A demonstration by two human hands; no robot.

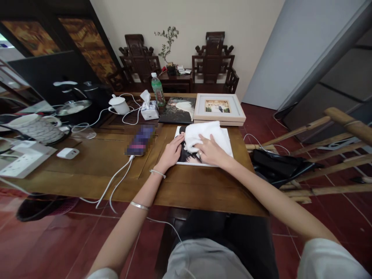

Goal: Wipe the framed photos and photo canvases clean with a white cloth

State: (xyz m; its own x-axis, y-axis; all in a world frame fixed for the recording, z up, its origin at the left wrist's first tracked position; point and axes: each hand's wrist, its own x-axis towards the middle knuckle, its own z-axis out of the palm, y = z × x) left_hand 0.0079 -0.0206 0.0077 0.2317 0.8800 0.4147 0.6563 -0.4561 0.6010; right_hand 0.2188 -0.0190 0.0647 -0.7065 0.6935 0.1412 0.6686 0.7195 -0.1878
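A photo print point(186, 155) with a white border lies flat on the wooden table point(87, 162). My left hand point(172, 152) rests flat on its left edge, fingers stretched out. My right hand point(209, 150) presses a white cloth point(205, 133) onto the print, fingers laid over the cloth. The cloth covers most of the print's right half.
A framed photo point(219, 108) and a dark photo panel point(180, 109) lie behind the print. A phone point(141, 140) on a white cable, a tissue box point(149, 110), a green bottle point(157, 90), a white teapot point(119, 104), a power strip point(21, 159) and cookware stand left. Bamboo poles point(319, 124) lean at right.
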